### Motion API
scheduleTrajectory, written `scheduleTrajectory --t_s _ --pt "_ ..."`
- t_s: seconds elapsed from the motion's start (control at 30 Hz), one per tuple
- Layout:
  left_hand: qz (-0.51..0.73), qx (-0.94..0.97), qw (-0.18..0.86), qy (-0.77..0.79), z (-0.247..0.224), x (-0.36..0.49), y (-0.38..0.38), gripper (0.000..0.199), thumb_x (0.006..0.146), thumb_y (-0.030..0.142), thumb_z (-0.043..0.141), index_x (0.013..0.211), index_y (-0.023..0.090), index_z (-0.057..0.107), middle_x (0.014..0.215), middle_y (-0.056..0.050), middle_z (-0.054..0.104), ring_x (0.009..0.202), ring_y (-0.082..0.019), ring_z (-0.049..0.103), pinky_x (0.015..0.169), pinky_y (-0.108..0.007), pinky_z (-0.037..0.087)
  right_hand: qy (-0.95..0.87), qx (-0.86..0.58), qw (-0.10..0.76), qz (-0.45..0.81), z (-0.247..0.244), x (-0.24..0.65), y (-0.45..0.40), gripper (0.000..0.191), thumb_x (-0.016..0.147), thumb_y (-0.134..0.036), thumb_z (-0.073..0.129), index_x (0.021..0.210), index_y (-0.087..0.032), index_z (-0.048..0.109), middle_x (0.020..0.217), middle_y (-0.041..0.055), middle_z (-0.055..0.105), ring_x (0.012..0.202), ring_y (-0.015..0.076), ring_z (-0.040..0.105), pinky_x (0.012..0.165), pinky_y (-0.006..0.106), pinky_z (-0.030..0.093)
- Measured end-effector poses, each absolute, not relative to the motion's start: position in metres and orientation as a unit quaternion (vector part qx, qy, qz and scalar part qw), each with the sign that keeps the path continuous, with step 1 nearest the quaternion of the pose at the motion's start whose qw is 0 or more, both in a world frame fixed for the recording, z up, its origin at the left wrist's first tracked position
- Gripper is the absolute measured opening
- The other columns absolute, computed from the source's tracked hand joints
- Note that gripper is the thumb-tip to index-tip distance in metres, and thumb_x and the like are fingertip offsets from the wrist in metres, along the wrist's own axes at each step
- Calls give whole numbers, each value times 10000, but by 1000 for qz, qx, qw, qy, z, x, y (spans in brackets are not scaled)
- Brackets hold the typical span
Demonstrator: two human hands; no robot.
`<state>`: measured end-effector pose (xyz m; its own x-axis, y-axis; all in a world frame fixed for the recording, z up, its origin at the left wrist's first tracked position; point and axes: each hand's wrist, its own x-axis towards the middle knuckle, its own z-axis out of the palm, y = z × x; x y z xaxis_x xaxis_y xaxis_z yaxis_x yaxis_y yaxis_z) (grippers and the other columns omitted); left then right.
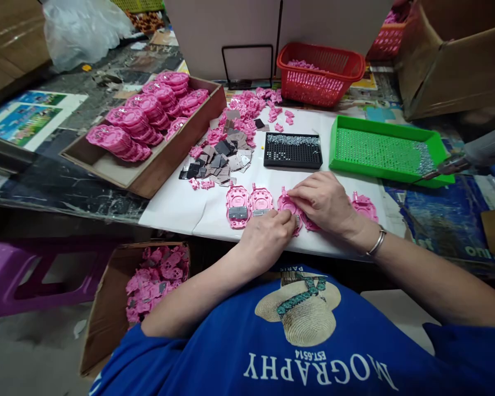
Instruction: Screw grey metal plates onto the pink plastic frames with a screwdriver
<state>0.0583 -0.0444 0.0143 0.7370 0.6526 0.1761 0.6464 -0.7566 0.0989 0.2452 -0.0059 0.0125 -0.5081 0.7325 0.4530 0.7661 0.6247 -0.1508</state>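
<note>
Several pink plastic casings lie in a row on the white sheet at the table's front. My left hand (pixel 269 237) is closed, its curled fingers on the lower part of one pink casing (pixel 287 204). Over the top of that same casing, my right hand (pixel 324 202) pinches with thumb and fingertips; whatever is between them is too small to make out. Left of my hands, two pink casings (pixel 237 199) carry grey plates (pixel 238 213) across their lower halves. Another casing (pixel 363 207) shows beyond my right wrist, and one more is partly hidden beneath my right hand.
Loose grey plates (pixel 220 159) and small pink parts (pixel 247 107) are heaped behind the row. A black tray (pixel 292 160) and green tray (pixel 371 129) hold screws. An electric screwdriver (pixel 454 164) hangs at right. Stacked casings fill a cardboard box (pixel 160 170); a red basket (pixel 313 88) stands behind.
</note>
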Motion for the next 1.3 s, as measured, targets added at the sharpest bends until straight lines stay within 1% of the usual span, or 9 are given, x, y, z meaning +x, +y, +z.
scheduleTrajectory --t_s 0.3,0.5,0.73,0.83,0.93,1.0,1.1,1.17,1.3 --pt "86 937 11 339 17 57 -43 128 939 98 508 960 152 622 901 -36 670 779 -184 624 571 -300 393 -860 -471 197 -20 11 242 -4 206 907 -239 590 767 -171 725 789 58 721 760 194 536 767 350 376" --pt "73 939 23 334 16 57 -42 147 942 86 489 968 153 617 907 -37 664 782 -169 632 553 -289 395 -865 -479 150 5 16 239 1 236 898 -208 584 688 -151 676 707 71 663 705 185 472 696 326 353" --pt "114 939 38 322 8 59 -39 198 939 68 472 875 149 642 808 -26 647 730 -158 629 536 -269 386 -868 -468 166 -7 9 237 2 247 903 -170 551 676 -147 643 690 71 623 712 183 462 692 311 362" --pt "187 919 129 323 9 57 -38 187 945 110 501 871 135 671 857 -54 676 762 -155 641 601 -248 440 -869 -465 170 -12 8 239 3 202 889 -161 573 706 -137 655 703 75 640 715 185 484 687 311 370" --pt "359 806 335 330 18 52 -35 213 972 295 542 1013 143 685 950 -72 698 807 -143 647 701 -245 499 -872 -456 178 -18 15 239 -1 200 904 -194 573 746 -131 679 767 94 683 750 201 524 717 333 389" --pt "434 668 495 346 25 48 -32 380 993 465 470 1178 174 633 949 -53 688 646 -100 604 579 -221 486 -866 -453 210 -25 24 235 -7 214 933 -232 549 820 -132 701 846 100 714 792 210 560 758 352 404" --pt "450 489 655 360 31 45 -27 614 970 660 325 1354 210 488 921 -32 657 419 -58 466 357 -204 344 -848 -424 318 22 41 223 -20 227 963 -265 525 938 -137 710 883 82 724 807 187 608 772 338 434" --pt "454 434 689 362 30 46 -24 700 935 724 322 1399 212 432 891 -27 639 411 -65 470 335 -201 335 -853 -383 348 72 49 212 -27 227 942 -315 573 977 -140 713 871 76 707 808 182 618 763 329 451" --pt "474 414 681 375 24 51 -24 721 913 747 350 1399 222 445 802 -11 598 497 -90 515 383 -191 399 -876 -367 304 74 50 194 -31 227 857 -350 686 937 -140 718 862 84 663 809 216 582 746 366 436"
